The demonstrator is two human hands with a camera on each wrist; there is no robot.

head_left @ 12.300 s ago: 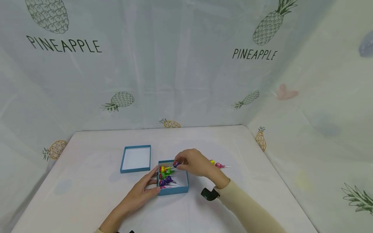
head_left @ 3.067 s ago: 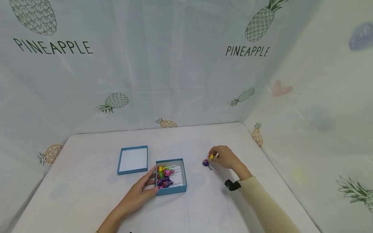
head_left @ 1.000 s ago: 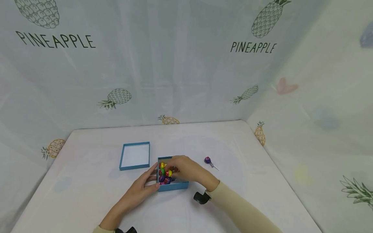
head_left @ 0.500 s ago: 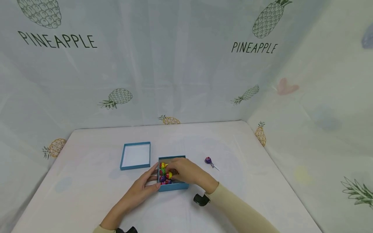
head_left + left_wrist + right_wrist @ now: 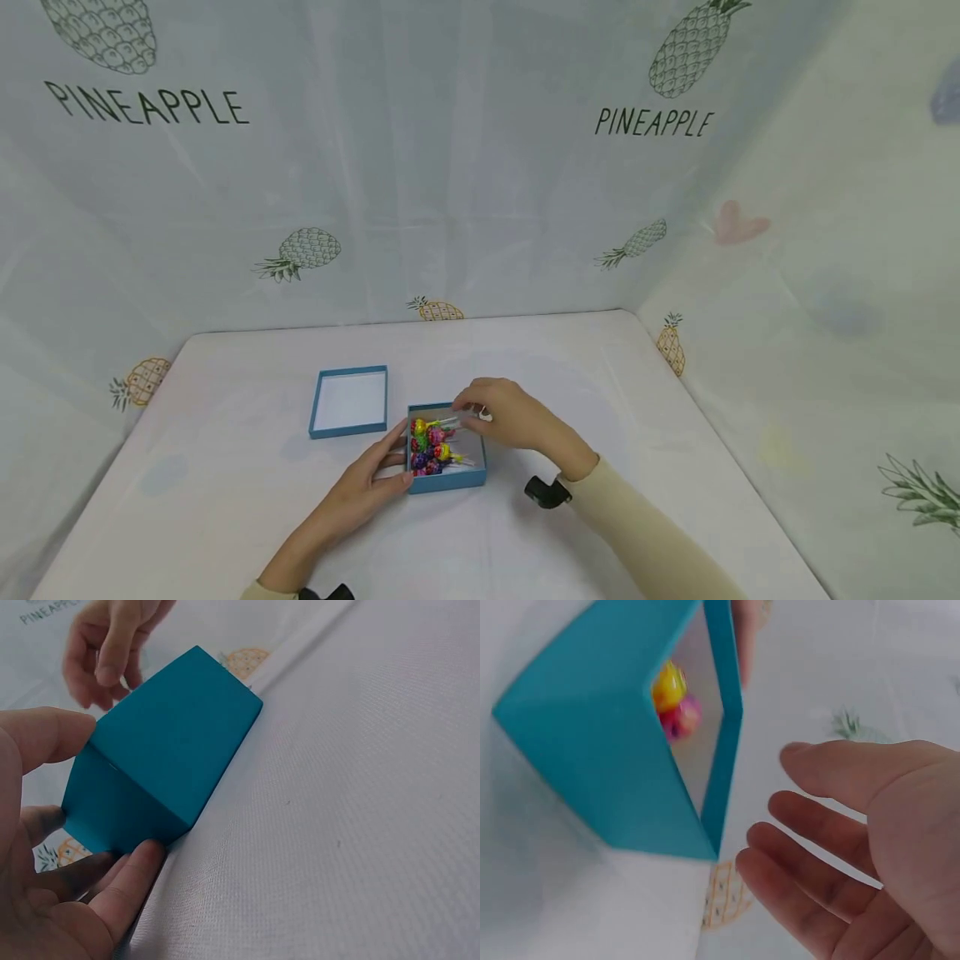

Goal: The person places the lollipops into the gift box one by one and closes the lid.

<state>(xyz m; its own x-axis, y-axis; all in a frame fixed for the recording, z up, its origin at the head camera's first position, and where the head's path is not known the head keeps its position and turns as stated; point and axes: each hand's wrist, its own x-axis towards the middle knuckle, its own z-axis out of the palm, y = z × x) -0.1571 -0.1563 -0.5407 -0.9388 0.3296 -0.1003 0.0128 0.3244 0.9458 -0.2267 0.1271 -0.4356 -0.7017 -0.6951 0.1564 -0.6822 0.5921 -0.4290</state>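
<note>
In the head view, a blue box (image 5: 447, 482) holds several wrapped lollipops (image 5: 435, 446), heads toward its left wall and sticks pointing right. My left hand (image 5: 367, 483) holds the box's left side, thumb at the near corner; the left wrist view shows thumb and fingers spread round the box's end. Over the box's right rim hovers my right hand (image 5: 517, 417). Its fingers (image 5: 810, 821) are loosely bent with nothing between them in the right wrist view, apart from the box. A yellow lollipop head (image 5: 670, 688) shows inside the box there.
A shallow blue-edged lid (image 5: 348, 402), white inside, lies behind and left of the box on the white-covered table (image 5: 225, 500). Pineapple-print curtain (image 5: 450, 167) hangs behind and at the sides.
My right hand put a yellow-headed lollipop into the box, let go, and moved up and right. The purple lollipop on the table is now hidden behind it. The left hand has stayed put.
</note>
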